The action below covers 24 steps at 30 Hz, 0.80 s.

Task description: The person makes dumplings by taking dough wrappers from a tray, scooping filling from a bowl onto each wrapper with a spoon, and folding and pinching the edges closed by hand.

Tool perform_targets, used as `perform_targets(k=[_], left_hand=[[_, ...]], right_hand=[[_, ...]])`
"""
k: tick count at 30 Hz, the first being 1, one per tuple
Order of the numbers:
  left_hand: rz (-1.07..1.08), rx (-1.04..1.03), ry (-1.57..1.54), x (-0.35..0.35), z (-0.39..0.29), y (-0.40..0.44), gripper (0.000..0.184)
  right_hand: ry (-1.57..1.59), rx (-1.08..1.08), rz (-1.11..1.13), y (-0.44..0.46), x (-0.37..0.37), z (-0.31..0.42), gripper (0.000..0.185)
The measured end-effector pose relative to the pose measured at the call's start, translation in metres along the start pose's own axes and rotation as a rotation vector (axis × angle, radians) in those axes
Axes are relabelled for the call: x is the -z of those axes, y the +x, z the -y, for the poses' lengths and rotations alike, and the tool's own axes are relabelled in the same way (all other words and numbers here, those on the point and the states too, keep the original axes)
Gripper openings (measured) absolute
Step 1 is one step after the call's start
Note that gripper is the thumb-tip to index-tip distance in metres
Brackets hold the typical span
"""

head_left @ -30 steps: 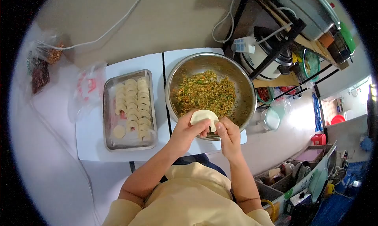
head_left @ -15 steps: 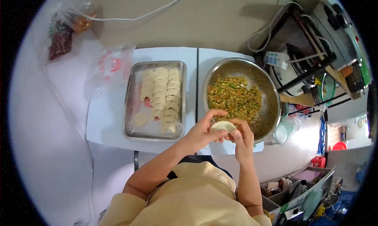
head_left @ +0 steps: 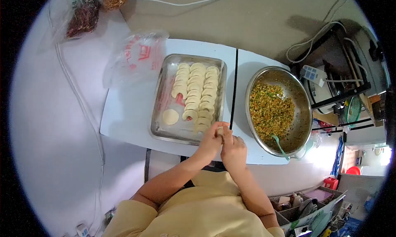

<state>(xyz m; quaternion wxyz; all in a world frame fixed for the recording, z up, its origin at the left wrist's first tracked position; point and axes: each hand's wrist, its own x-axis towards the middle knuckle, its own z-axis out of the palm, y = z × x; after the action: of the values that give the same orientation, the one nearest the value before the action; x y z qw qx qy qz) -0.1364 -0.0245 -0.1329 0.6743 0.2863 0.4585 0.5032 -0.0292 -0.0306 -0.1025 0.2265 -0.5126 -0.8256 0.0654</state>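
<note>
A folded dumpling (head_left: 220, 132) is pinched between both hands in front of the tray's near right corner, largely hidden by the fingers. My left hand (head_left: 209, 145) closes on its left side. From the right, my right hand (head_left: 234, 153) presses its fingers on the same dumpling. Just beyond lies a metal tray (head_left: 165, 132) with several shaped dumplings (head_left: 197, 85) in three overlapping rows. One flat round wrapper (head_left: 170, 117) rests in the tray's near left part. Right of the hands stands a steel bowl (head_left: 304, 117) of chopped vegetable filling (head_left: 270, 113), a pale green utensil handle (head_left: 280, 147) leaning over its rim.
A clear plastic bag with red print (head_left: 142, 53) lies left of the tray. Bagged dried goods (head_left: 84, 16) sit at the far left. A power strip (head_left: 313, 75) and a black rack (head_left: 344, 99) stand beyond the bowl. A dark seam (head_left: 234, 88) splits the white table.
Both hands have moved left from the bowl's near edge to the tray's near right corner, closing tighter around the dumpling. The view has shifted, and the green handle now shows in the bowl.
</note>
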Motion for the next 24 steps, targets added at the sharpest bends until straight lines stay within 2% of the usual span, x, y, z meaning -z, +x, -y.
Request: perform_targets(k=[3, 4, 5, 7, 8, 10, 11, 13, 15, 19, 24], left_hand=[[-0.058, 0.07, 0.079, 0.029, -0.002, 0.003, 0.031], [-0.118, -0.014, 0.273, 0.039, -0.006, 0.001, 0.028], [-0.118, -0.011, 0.276, 0.05, -0.009, 0.001, 0.028], [-0.336, -0.319, 0.598, 0.074, -0.011, 0.005, 0.031], [-0.334, -0.318, 0.602, 0.084, -0.013, 0.006, 0.031], [-0.462, -0.375, 0.904, 0.099, -0.015, 0.006, 0.026], [-0.459, -0.374, 0.907, 0.102, -0.015, 0.007, 0.026], [-0.475, -0.462, 1.225, 0.105, -0.017, 0.009, 0.022], [-0.47, -0.404, 1.225, 0.101, -0.019, 0.011, 0.021], [-0.47, -0.241, 1.234, 0.097, -0.018, 0.015, 0.022], [-0.437, -0.268, 1.174, 0.11, -0.01, 0.019, 0.023]], right_hand=[[0.025, 0.037, 0.006, -0.002, -0.009, 0.008, 0.055], [0.047, -0.006, 0.081, -0.002, -0.001, 0.014, 0.053], [0.07, -0.049, 0.157, -0.003, 0.003, 0.017, 0.051], [0.131, -0.079, 0.135, -0.01, 0.005, 0.012, 0.046], [0.187, -0.105, 0.114, -0.015, 0.007, 0.008, 0.042], [0.221, -0.135, 0.111, -0.024, 0.01, 0.001, 0.042], [0.253, -0.162, 0.11, -0.028, 0.012, -0.002, 0.043], [0.291, -0.217, 0.137, -0.028, 0.021, 0.001, 0.04], [0.329, -0.235, 0.097, -0.032, 0.024, 0.0, 0.03], [0.362, -0.293, 0.088, -0.036, 0.031, -0.003, 0.03], [0.41, -0.365, 0.044, -0.038, 0.037, -0.011, 0.026]])
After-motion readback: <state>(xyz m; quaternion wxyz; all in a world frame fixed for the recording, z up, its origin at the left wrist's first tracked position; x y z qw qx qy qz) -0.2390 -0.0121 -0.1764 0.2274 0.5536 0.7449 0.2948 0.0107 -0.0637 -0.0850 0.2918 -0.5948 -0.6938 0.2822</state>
